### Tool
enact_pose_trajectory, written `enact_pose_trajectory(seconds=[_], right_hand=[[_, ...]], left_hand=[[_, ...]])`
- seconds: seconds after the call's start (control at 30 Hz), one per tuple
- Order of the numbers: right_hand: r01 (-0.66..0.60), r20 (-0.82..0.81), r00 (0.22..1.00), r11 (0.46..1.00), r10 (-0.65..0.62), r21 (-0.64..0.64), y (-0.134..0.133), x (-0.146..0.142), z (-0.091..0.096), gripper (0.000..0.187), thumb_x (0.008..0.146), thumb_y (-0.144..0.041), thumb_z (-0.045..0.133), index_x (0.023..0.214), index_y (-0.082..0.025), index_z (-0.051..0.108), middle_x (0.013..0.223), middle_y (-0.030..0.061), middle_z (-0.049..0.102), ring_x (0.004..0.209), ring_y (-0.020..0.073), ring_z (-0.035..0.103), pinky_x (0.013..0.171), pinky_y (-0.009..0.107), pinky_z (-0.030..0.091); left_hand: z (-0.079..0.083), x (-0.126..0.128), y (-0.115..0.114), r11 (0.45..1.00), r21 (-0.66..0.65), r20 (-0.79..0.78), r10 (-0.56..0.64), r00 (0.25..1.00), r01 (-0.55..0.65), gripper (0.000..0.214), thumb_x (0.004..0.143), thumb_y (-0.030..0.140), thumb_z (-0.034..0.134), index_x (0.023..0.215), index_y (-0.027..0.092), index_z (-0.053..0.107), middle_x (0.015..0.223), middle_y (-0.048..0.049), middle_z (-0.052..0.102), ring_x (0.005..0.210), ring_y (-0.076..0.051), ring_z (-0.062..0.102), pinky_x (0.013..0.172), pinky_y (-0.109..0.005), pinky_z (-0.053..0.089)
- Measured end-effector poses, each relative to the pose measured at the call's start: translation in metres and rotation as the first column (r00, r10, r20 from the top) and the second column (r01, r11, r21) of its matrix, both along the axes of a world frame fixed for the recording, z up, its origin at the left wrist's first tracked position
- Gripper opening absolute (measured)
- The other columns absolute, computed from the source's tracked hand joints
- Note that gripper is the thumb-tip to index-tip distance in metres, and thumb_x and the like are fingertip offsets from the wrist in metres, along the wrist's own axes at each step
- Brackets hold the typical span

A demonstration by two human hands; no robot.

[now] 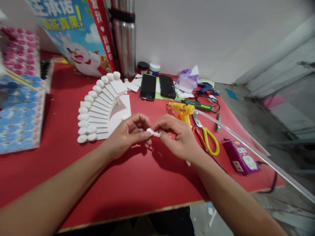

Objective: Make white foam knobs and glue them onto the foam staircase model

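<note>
Both hands meet over the middle of the red table [137,183]. My left hand [128,134] and my right hand [176,136] pinch the same small white piece [154,132] between their fingertips, a little above the tabletop. Just left of my left hand lies a white fan-shaped model [102,109] made of flat strips tipped with round white caps. A yellow glue gun [183,111] lies just behind my right hand.
Yellow-handled scissors [208,136] and a purple power strip [241,157] lie to the right. Two phones [157,87], small jars [149,68], a steel flask [124,39] and a printed box [73,32] stand at the back. Blue and pink patterned boards [19,108] fill the left edge.
</note>
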State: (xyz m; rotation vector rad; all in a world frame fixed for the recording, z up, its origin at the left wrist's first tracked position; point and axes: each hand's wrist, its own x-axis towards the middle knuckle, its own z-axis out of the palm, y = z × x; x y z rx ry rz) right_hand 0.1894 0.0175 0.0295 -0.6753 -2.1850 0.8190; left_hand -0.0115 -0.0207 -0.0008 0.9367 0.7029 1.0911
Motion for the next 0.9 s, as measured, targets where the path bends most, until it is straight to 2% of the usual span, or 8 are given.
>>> enact_pose_trajectory(seconds=[0.33, 0.5, 0.67, 0.9], right_hand=[[0.001, 0.001, 1.000, 0.999, -0.001, 0.034, -0.0009, -0.0004, 0.0025, 0.026, 0.085, -0.002, 0.051, 0.093, -0.022, 0.067, 0.089, 0.0034, 0.067, 0.082, 0.0165, 0.063, 0.074, 0.032, 0.050], [0.077, -0.038, 0.996, 0.997, -0.077, 0.014, 0.0004, 0.0013, 0.0059, 0.023, 0.086, -0.003, 0.054, 0.093, -0.020, 0.068, 0.090, 0.0031, 0.068, 0.080, 0.0151, 0.062, 0.072, 0.030, 0.050], [0.035, -0.046, 0.998, 0.999, -0.035, 0.004, 0.0018, 0.0015, 0.0059, 0.028, 0.086, -0.002, 0.052, 0.091, -0.021, 0.072, 0.087, 0.0032, 0.068, 0.084, 0.0164, 0.064, 0.076, 0.032, 0.052], [0.019, -0.060, 0.998, 1.000, -0.019, 0.000, 0.0009, -0.0001, 0.0056, 0.032, 0.085, 0.000, 0.050, 0.091, -0.020, 0.074, 0.088, 0.0044, 0.067, 0.082, 0.0155, 0.064, 0.076, 0.032, 0.052]], left_hand=[[-0.0001, -0.0002, -0.0004, 0.999, -0.026, -0.004, 0.023, 1.000, -0.023, 0.029, 0.082, 0.022, 0.082, 0.098, 0.018, 0.057, 0.086, 0.0014, 0.064, 0.069, -0.014, 0.070, 0.060, -0.029, 0.064], [0.0003, 0.0010, 0.0012, 0.999, 0.053, -0.048, 0.002, 0.999, 0.001, 0.027, 0.084, 0.019, 0.080, 0.102, 0.017, 0.059, 0.090, -0.0016, 0.068, 0.074, -0.014, 0.072, 0.067, -0.027, 0.063], [-0.0018, 0.0013, 0.0018, 0.992, 0.120, -0.065, 0.044, 0.997, -0.036, 0.027, 0.083, 0.017, 0.081, 0.103, 0.017, 0.063, 0.097, -0.0014, 0.067, 0.078, -0.013, 0.072, 0.072, -0.024, 0.062], [-0.0054, -0.0006, 0.0009, 0.995, 0.087, -0.065, 0.054, 0.996, -0.049, 0.028, 0.085, 0.020, 0.080, 0.106, 0.018, 0.061, 0.097, -0.0015, 0.067, 0.078, -0.015, 0.073, 0.072, -0.028, 0.063]])
